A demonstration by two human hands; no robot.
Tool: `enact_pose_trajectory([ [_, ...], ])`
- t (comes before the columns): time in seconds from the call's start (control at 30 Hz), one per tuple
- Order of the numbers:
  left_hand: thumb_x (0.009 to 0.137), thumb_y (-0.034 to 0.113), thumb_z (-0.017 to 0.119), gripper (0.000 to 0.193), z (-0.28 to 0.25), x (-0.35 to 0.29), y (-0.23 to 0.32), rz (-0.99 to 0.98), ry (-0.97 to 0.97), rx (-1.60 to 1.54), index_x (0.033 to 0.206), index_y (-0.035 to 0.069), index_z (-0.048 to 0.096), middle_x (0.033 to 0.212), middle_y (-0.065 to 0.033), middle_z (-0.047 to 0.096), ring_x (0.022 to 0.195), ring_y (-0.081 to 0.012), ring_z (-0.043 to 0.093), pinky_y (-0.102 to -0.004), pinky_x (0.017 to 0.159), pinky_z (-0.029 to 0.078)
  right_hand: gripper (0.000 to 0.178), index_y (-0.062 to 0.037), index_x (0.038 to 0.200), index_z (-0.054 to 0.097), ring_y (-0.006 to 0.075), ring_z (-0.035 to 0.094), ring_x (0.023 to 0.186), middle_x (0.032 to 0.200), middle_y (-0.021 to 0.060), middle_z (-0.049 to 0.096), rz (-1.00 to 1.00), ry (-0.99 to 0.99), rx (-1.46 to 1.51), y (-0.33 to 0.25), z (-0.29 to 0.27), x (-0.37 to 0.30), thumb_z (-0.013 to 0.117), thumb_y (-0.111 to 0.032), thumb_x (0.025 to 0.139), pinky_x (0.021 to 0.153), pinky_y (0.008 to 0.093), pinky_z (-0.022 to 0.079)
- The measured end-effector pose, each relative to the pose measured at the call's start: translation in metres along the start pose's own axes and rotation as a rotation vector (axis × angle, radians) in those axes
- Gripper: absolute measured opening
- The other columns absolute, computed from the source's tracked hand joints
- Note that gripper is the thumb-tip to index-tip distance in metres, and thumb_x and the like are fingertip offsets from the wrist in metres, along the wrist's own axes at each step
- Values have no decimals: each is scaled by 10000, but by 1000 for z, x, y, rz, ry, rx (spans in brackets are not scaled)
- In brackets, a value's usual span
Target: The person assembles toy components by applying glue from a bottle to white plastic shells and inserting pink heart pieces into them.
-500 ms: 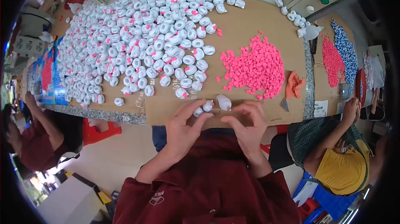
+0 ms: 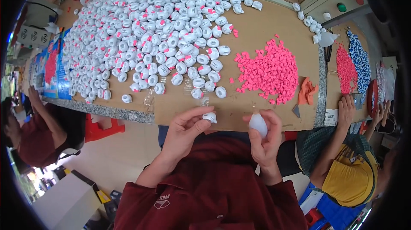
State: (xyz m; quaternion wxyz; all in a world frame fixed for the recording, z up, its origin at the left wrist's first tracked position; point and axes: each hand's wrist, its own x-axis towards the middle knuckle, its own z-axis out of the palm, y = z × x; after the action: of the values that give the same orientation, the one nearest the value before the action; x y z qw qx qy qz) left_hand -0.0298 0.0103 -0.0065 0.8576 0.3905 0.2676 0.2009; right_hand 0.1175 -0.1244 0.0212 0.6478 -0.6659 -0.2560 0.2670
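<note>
My left hand [image 2: 188, 128] pinches one small white hollow piece [image 2: 209, 117] between thumb and fingers, just off the table's near edge. The piece is rounded, with an opening and small points. In my right hand [image 2: 269, 138] is a small white squeeze bottle [image 2: 258, 125], its thin tip pointing away from me. Beyond my left hand spreads a large heap of similar white pieces [image 2: 141, 41], many with a pink part on them. A pile of small pink parts [image 2: 274, 74] lies on the cardboard beyond my right hand.
An orange crumpled cloth [image 2: 307, 91] and a dark grey flake [image 2: 296, 110] lie right of the pink pile. Another squeeze bottle [image 2: 328, 38] is farther right. Co-workers sit on both sides, one in a yellow top [image 2: 349, 178]. A panel with buttons [image 2: 341, 7] stands at the back right.
My right hand has taken hold of the squeeze bottle and lifted it toward me. Two white pieces were at my left hand; one is there now. The view has shifted slightly.
</note>
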Motion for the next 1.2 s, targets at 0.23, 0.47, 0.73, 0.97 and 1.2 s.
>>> enact_pose_trajectory([
  [0.23,861,8,555,333,14,2,5,-210,-54,-338,1188,34,495,1122,-89,556,966,-167,574,-275,840,475,348,27,903,628,162,508,580,706,87,601,-313,-120,-241,-4,-20,2,781,-114,625,529,259,395],
  [0.47,858,1,556,319,10,-4,-5,-126,-50,-274,1173,21,503,1067,-58,570,977,-121,550,-269,867,456,360,39,912,652,162,481,552,653,81,604,-348,-91,-235,-3,-23,-2,775,-161,638,504,261,363],
  [0.73,850,-1,568,292,14,-1,-9,-141,-15,-219,1137,19,519,1051,-57,577,966,-116,552,-258,845,461,324,40,894,655,156,468,539,679,70,622,-286,-133,-260,-4,-21,-3,765,-94,621,496,260,358],
  [0.97,845,-2,577,301,14,-2,-9,-143,1,-212,1140,22,520,1048,-56,579,958,-112,553,-246,823,465,320,43,887,655,159,468,531,665,75,614,-257,-143,-289,-8,-21,-4,761,-80,611,496,261,360],
  [1.2,842,-2,582,293,13,-1,-11,-112,22,-169,1129,28,529,1013,-46,589,919,-100,555,-237,812,465,302,46,872,656,163,479,534,655,81,609,-232,-121,-311,-9,-22,-2,752,-61,606,498,264,368],
])
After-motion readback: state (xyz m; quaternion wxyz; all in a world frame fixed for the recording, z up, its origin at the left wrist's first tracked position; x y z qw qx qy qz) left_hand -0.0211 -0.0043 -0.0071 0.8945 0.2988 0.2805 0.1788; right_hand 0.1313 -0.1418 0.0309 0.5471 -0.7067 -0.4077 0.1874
